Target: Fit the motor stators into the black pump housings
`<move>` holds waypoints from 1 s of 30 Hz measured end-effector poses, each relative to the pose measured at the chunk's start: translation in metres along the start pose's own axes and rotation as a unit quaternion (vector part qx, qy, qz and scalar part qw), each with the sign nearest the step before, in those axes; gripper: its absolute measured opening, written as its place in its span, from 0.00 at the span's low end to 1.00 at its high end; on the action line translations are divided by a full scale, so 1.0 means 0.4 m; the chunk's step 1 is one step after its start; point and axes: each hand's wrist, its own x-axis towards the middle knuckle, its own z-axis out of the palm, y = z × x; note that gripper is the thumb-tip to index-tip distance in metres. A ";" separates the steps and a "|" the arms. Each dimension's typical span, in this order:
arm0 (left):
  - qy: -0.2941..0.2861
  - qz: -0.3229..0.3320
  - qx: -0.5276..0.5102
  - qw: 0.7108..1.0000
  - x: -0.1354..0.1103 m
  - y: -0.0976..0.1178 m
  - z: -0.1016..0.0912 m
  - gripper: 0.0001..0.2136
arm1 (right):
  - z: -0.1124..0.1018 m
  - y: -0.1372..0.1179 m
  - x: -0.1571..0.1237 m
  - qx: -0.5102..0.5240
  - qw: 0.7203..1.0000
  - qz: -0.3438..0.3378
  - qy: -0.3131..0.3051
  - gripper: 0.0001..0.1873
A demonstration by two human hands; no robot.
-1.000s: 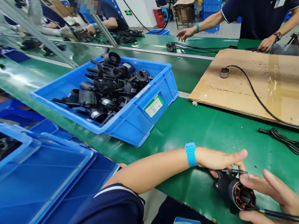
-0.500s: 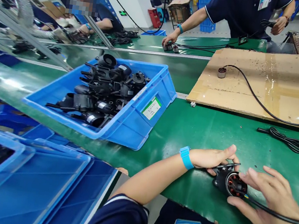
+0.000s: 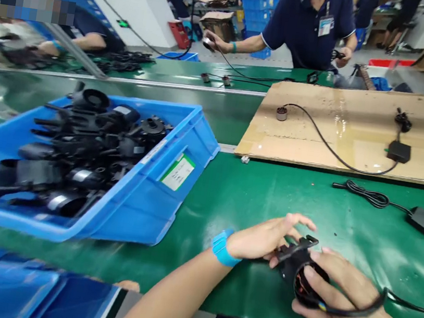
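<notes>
Black motor housing point(image 3: 294, 265) sits between our hands: left hand point(image 3: 263, 240) loosely curled on its nine o'clock side, right hand point(image 3: 338, 298) wrapped around it, cable point(image 3: 356, 310) beneath the fingers.

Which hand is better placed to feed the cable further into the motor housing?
Right, probably. The right hand already has the black cable looped across its fingers at the open end of the motor housing. The left hand is steadying the housing from behind.

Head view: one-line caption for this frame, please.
Both hands, left hand and right hand, hold a black motor housing over the green belt.
</notes>
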 end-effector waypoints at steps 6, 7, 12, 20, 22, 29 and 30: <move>0.229 0.151 0.043 0.961 -0.014 0.003 -0.043 0.39 | 0.039 0.001 0.019 -0.030 0.999 0.024 0.001 0.20; 0.239 0.159 0.080 0.955 -0.010 -0.004 -0.040 0.40 | 0.058 0.010 0.017 -0.031 0.999 0.033 0.000 0.19; 0.189 0.188 0.282 0.922 0.020 -0.066 0.044 0.54 | 0.095 0.064 -0.001 0.042 0.983 0.170 0.052 0.14; 0.060 0.038 0.350 0.934 0.001 -0.014 -0.046 0.38 | 0.026 0.076 0.026 0.230 0.917 0.319 -0.059 0.14; -0.009 -0.049 0.355 0.933 -0.025 0.018 -0.121 0.33 | -0.008 0.115 0.011 0.137 0.938 0.316 -0.033 0.16; -0.017 -0.053 0.448 0.892 -0.067 0.080 -0.262 0.27 | -0.144 0.470 -0.189 -0.296 0.903 0.282 -0.131 0.39; 0.029 -0.041 0.459 0.887 -0.053 0.092 -0.284 0.26 | -0.157 0.508 -0.223 -0.322 0.892 0.292 -0.122 0.42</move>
